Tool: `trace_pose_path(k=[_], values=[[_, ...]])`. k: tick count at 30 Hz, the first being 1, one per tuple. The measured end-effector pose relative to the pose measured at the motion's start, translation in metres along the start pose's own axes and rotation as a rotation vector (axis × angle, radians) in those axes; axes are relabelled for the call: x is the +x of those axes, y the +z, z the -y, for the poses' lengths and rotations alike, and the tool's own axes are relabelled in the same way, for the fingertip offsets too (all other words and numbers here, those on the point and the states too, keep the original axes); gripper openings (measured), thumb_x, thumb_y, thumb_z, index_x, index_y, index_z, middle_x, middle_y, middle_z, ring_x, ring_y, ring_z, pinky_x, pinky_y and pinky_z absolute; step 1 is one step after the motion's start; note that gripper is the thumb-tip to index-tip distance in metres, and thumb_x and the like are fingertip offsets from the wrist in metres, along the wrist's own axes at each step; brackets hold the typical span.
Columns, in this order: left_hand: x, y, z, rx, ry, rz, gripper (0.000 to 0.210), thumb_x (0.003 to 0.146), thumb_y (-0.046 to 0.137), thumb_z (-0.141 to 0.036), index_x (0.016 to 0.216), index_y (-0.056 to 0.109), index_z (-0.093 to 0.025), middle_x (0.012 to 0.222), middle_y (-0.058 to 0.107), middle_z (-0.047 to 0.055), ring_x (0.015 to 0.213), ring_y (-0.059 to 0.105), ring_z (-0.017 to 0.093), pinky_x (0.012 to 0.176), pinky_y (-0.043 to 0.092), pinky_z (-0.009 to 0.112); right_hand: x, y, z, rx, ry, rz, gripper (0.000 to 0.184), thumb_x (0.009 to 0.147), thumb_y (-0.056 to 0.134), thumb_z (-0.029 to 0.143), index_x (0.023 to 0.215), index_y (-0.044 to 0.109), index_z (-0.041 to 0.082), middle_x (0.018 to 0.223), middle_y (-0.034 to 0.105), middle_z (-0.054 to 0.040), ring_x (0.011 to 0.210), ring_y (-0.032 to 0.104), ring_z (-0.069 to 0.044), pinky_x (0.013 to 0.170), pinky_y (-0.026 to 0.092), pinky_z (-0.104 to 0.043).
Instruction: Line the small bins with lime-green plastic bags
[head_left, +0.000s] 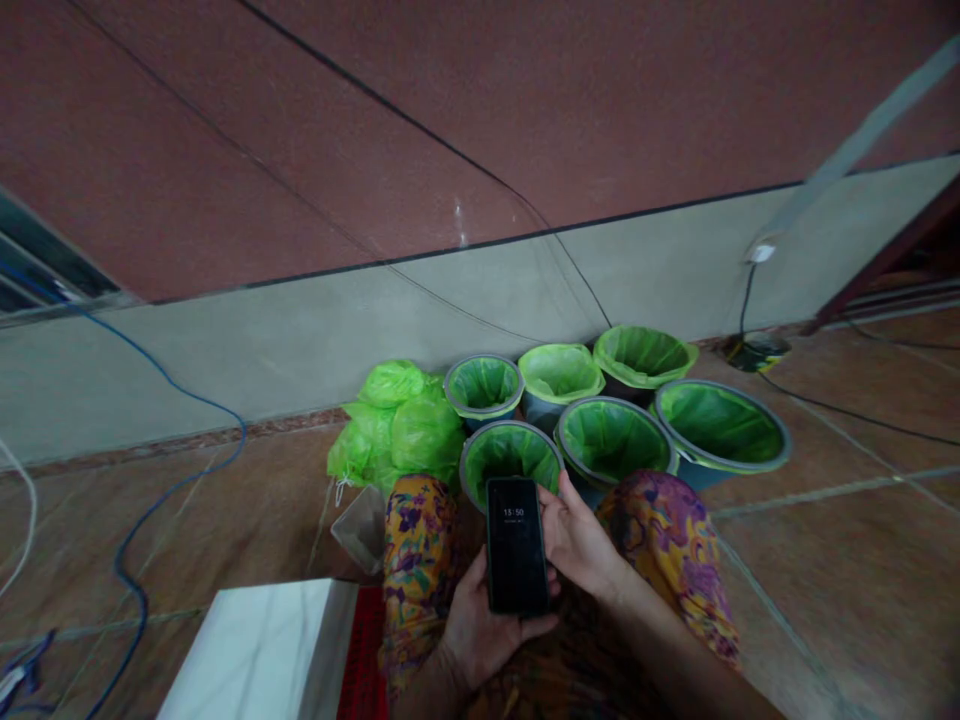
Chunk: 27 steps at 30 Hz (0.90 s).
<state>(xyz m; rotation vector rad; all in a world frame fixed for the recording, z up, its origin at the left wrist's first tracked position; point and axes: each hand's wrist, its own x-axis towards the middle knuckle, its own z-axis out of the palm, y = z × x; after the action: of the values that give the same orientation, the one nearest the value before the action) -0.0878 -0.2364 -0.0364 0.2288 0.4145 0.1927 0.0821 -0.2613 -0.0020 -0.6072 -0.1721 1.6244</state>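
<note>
A dark smartphone [517, 560] is held upright above my lap, its screen showing 13:50. My left hand [480, 625] cradles it from below, fingers behind it and thumb along its left side. At the phone's upper right edge, my right hand [581, 535] grips it with the fingers partly behind. Just beyond the phone stands a grey bin [559, 455] lined with a green bag, partly covered by the phone and my right hand. My knees, in orange and purple patterned cloth [420, 560], lie on either side.
Several more lined bins [615, 440] stand by the wall. Tied green bags [397, 425] are piled left of them, near a clear plastic container [364, 525]. A white box [255, 645] sits at lower left. Cables [176, 490] cross the tiled floor.
</note>
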Motion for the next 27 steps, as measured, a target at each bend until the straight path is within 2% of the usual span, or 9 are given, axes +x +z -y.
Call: trace_pose_path(k=[4, 7, 10, 12, 14, 16, 19, 22, 27], values=[[0.002, -0.001, 0.004, -0.064, -0.031, 0.013, 0.069, 0.091, 0.033, -0.061, 0.125, 0.058, -0.006, 0.119, 0.065, 0.018, 0.110, 0.061, 0.026, 0.089, 0.046, 0.035, 0.001, 0.001, 0.000, -0.044, -0.030, -0.026, 0.058, 0.087, 0.041, 0.067, 0.119, 0.054, 0.021, 0.091, 0.071, -0.0050, 0.081, 0.066, -0.020, 0.077, 0.048, -0.035], [0.003, -0.002, 0.006, -0.096, -0.024, -0.013, 0.072, 0.090, 0.033, -0.063, 0.123, 0.059, -0.006, 0.116, 0.067, 0.017, 0.105, 0.062, 0.024, 0.083, 0.047, 0.032, 0.002, -0.002, -0.004, -0.097, -0.034, -0.046, 0.059, 0.086, 0.042, 0.067, 0.125, 0.051, 0.023, 0.087, 0.071, -0.0033, 0.066, 0.063, -0.016, 0.064, 0.047, -0.029], [0.003, -0.002, 0.003, -0.108, -0.015, -0.030, 0.071, 0.091, 0.033, -0.063, 0.123, 0.060, -0.006, 0.116, 0.067, 0.017, 0.104, 0.062, 0.024, 0.083, 0.047, 0.032, 0.001, -0.011, -0.014, -0.143, 0.005, -0.082, 0.055, 0.087, 0.041, 0.066, 0.120, 0.053, 0.024, 0.077, 0.068, -0.0006, 0.045, 0.050, -0.010, 0.042, 0.036, -0.021], [0.003, -0.003, 0.001, -0.119, -0.007, -0.027, 0.071, 0.091, 0.030, -0.063, 0.124, 0.059, -0.007, 0.117, 0.066, 0.017, 0.106, 0.061, 0.024, 0.083, 0.046, 0.033, 0.001, -0.018, -0.023, -0.142, 0.050, -0.128, 0.046, 0.087, 0.046, 0.062, 0.110, 0.057, 0.024, 0.069, 0.064, 0.0018, 0.039, 0.043, -0.007, 0.036, 0.027, -0.018], [0.002, -0.004, -0.001, -0.129, -0.008, -0.014, 0.072, 0.091, 0.028, -0.063, 0.124, 0.059, -0.007, 0.117, 0.067, 0.017, 0.107, 0.061, 0.024, 0.083, 0.046, 0.033, -0.001, -0.025, -0.032, -0.122, 0.082, -0.177, 0.035, 0.085, 0.055, 0.054, 0.100, 0.058, 0.023, 0.064, 0.060, 0.0042, 0.038, 0.041, -0.005, 0.034, 0.023, -0.016], [0.002, -0.006, -0.002, -0.138, -0.012, -0.001, 0.072, 0.091, 0.028, -0.063, 0.125, 0.058, -0.007, 0.116, 0.067, 0.017, 0.106, 0.061, 0.024, 0.083, 0.046, 0.033, -0.002, -0.031, -0.038, -0.100, 0.074, -0.213, 0.029, 0.081, 0.065, 0.045, 0.100, 0.058, 0.024, 0.062, 0.057, 0.0063, 0.037, 0.040, -0.004, 0.033, 0.023, -0.015], [0.002, -0.008, -0.001, -0.150, -0.006, 0.003, 0.071, 0.091, 0.030, -0.063, 0.126, 0.057, -0.007, 0.116, 0.067, 0.017, 0.105, 0.061, 0.024, 0.082, 0.045, 0.033, -0.004, -0.036, -0.044, -0.053, 0.052, -0.205, 0.034, 0.076, 0.071, 0.033, 0.107, 0.058, 0.025, 0.060, 0.054, 0.0075, 0.038, 0.039, -0.004, 0.033, 0.025, -0.014], [0.003, -0.010, 0.000, -0.151, -0.005, 0.006, 0.072, 0.091, 0.030, -0.063, 0.123, 0.059, -0.005, 0.115, 0.067, 0.018, 0.104, 0.062, 0.025, 0.081, 0.045, 0.033, -0.004, -0.040, -0.047, 0.001, 0.073, -0.186, 0.035, 0.077, 0.071, 0.030, 0.109, 0.059, 0.025, 0.057, 0.051, 0.0077, 0.040, 0.039, -0.004, 0.034, 0.026, -0.014], [0.004, -0.017, 0.001, -0.141, 0.011, 0.030, 0.073, 0.091, 0.030, -0.062, 0.125, 0.057, -0.004, 0.117, 0.067, 0.019, 0.105, 0.062, 0.026, 0.081, 0.046, 0.034, -0.001, -0.046, -0.051, 0.011, 0.087, -0.255, 0.041, 0.073, 0.073, 0.032, 0.110, 0.057, 0.025, 0.059, 0.054, 0.0075, 0.040, 0.041, -0.004, 0.035, 0.025, -0.013]])
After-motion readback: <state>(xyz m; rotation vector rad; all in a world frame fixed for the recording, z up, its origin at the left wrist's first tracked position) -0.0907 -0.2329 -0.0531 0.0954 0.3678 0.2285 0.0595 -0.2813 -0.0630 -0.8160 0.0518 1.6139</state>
